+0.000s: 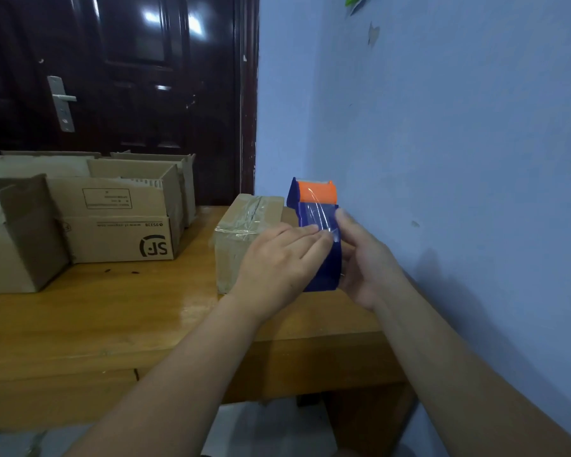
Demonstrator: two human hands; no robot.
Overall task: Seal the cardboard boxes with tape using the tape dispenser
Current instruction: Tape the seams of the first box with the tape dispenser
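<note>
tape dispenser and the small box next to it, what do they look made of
The tape dispenser: likely hard plastic, smooth blue body with an orange top part. The small box: brown cardboard, matt, its top covered in glossy clear tape that catches light.

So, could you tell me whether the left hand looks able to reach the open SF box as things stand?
Probably yes: the left hand only lays straight fingers on the tape dispenser, and the SF box stands open to its left, past the low taped box.
</note>
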